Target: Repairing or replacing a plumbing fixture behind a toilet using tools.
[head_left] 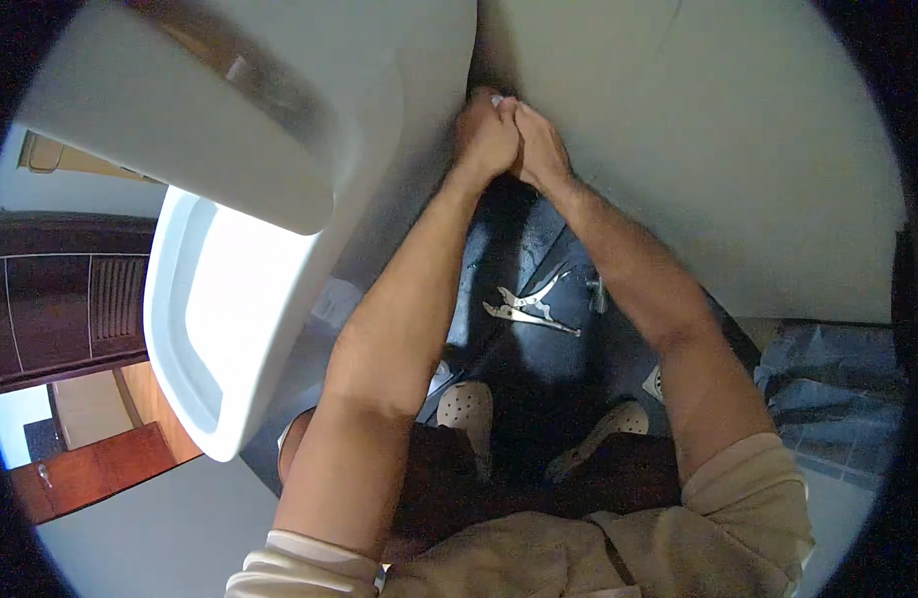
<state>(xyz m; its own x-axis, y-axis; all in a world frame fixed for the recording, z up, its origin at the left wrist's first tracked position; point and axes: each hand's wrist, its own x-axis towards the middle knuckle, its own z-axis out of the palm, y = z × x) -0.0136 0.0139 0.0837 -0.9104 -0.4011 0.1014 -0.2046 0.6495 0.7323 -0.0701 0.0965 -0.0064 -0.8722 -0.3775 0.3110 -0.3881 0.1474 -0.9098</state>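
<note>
Beside the sink's underside and close to the wall, my left hand (487, 138) and my right hand (541, 148) meet with their fingers curled together. A small pale, shiny bit (498, 101) shows at the fingertips, but the hands hide most of it and I cannot tell what it is. Below them on the dark floor, locking pliers (533, 307) lie with their jaws pointing left and their handles apart. Next to the pliers sits a small metal fitting (596, 295), partly behind my right forearm. Neither hand touches the pliers.
A white washbasin (242, 399) with a broad rounded body (230, 130) fills the left. The pale wall (738, 149) stands on the right. My feet in light clogs (467, 407) are on the floor. A floor drain (654, 383) and a bluish plastic sheet (827, 379) lie to the right.
</note>
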